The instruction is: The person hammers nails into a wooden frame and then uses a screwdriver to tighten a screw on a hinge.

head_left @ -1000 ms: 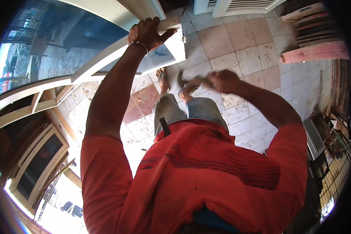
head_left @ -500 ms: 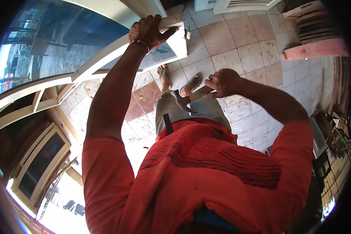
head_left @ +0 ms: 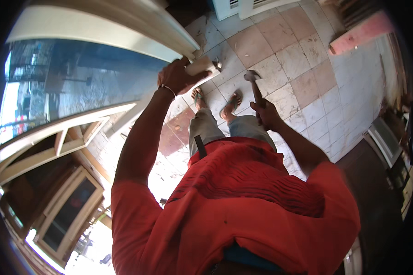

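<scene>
My right hand [head_left: 267, 115] is wrapped round the wooden handle of a claw hammer [head_left: 257, 91]. The hammer points away from my body, its metal head outermost, above the tiled floor. My left hand [head_left: 181, 79] grips the end of a cream-white wooden frame [head_left: 198, 67], fingers over the top and thumb along the near side. A small metal fitting [head_left: 217, 65] sits at the frame's end, just beyond that hand. The hammer head is apart from the frame, to its right.
A large dark glass pane [head_left: 101, 75] in pale framing fills the upper left. Another framed panel [head_left: 69, 208] stands at lower left. White louvred panels [head_left: 243, 7] lie at the top; a pink board [head_left: 360, 36] and stacked timber are at upper right. A small framed panel [head_left: 385, 142] leans at right.
The hammer has swung from over my lap, head toward my body, to pointing away from me. My right hand has come lower. My left hand still holds the frame.
</scene>
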Motion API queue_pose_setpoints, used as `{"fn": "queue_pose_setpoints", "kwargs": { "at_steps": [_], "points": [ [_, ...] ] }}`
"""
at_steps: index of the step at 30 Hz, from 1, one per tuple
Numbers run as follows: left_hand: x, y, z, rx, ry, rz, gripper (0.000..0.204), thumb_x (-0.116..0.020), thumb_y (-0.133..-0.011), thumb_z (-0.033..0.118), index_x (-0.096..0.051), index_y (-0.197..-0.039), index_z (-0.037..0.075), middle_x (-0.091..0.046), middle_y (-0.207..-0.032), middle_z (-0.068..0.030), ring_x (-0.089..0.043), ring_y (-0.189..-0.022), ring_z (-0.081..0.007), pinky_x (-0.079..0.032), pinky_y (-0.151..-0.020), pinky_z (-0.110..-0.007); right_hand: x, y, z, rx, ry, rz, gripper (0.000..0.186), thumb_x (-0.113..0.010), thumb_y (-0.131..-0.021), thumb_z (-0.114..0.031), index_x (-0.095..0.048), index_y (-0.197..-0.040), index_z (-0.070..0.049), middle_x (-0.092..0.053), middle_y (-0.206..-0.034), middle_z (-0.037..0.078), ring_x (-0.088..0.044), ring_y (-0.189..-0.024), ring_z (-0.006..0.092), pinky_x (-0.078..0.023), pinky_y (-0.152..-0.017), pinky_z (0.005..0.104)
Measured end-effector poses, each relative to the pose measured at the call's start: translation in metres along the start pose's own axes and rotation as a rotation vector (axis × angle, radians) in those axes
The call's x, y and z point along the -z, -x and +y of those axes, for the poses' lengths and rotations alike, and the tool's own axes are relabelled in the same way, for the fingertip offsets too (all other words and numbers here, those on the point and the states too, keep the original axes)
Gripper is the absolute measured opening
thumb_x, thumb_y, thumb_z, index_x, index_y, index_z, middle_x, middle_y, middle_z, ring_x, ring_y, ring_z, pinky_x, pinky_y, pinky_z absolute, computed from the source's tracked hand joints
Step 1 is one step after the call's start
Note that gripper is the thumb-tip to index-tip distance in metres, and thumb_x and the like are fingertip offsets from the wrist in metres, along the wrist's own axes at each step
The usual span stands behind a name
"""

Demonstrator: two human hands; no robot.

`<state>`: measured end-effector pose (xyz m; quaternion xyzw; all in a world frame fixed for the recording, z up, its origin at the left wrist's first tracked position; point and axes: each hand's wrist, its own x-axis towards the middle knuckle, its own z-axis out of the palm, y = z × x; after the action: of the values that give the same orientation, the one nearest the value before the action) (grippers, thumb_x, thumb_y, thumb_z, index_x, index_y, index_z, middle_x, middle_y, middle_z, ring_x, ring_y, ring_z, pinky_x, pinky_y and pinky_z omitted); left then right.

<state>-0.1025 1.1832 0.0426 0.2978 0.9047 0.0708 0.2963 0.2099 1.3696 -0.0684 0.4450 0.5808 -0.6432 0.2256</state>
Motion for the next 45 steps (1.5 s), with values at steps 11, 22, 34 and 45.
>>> {"fn": "queue_pose_setpoints", "kwargs": {
  "at_steps": [11,22,34,45],
  "points": [
    [-0.062,-0.022,0.004,-0.505,0.384,-0.578,0.093,-0.082,-0.084,0.046,-0.036,-0.157,0.011,-0.040,-0.158,-0.0151,-0.033,-0.149,-0.0269,-0.027,-0.122,-0.040,-0.108,0.020,-0.015,-0.199,-1.833,0.199,0.024,-0.064,-0.100,-0.027,-0.050,-0.111,-0.011,-0.054,-0.076,0.008,-0.060,-0.065,0.0245,-0.055,-0.060,0.0432],
    [-0.183,-0.098,0.002,0.004,0.940,-0.895,0.063,-0.058,-0.103,0.039,-0.042,-0.152,0.002,-0.051,-0.150,-0.0115,-0.047,-0.138,-0.0206,-0.035,-0.114,-0.032,-0.174,0.056,0.073,0.290,-1.182,0.754,0.017,-0.052,-0.103,-0.030,-0.054,-0.099,-0.013,-0.055,-0.071,0.002,-0.057,-0.061,0.0158,-0.050,-0.054,0.0323],
    [-0.220,-0.132,-0.054,-0.646,0.461,-0.478,0.049,-0.058,-0.103,0.024,-0.049,-0.147,0.004,-0.053,-0.148,-0.0117,-0.054,-0.132,-0.0193,-0.041,-0.110,-0.031,-0.143,0.071,-0.003,0.057,-2.137,0.215,0.032,-0.049,-0.103,-0.041,-0.053,-0.093,-0.011,-0.053,-0.070,0.002,-0.053,-0.057,0.0148,-0.046,-0.051,0.0285],
    [-0.197,-0.130,-0.029,-0.094,0.933,-0.819,0.067,-0.049,-0.104,0.055,-0.048,-0.149,0.005,-0.057,-0.140,-0.0092,-0.058,-0.119,-0.0180,-0.045,-0.104,-0.033,-0.158,0.049,0.004,0.009,-2.070,-0.196,0.036,-0.048,-0.104,-0.044,-0.053,-0.082,-0.016,-0.051,-0.067,-0.001,-0.053,-0.061,0.0129,-0.046,-0.056,0.0335]
  ]
}}
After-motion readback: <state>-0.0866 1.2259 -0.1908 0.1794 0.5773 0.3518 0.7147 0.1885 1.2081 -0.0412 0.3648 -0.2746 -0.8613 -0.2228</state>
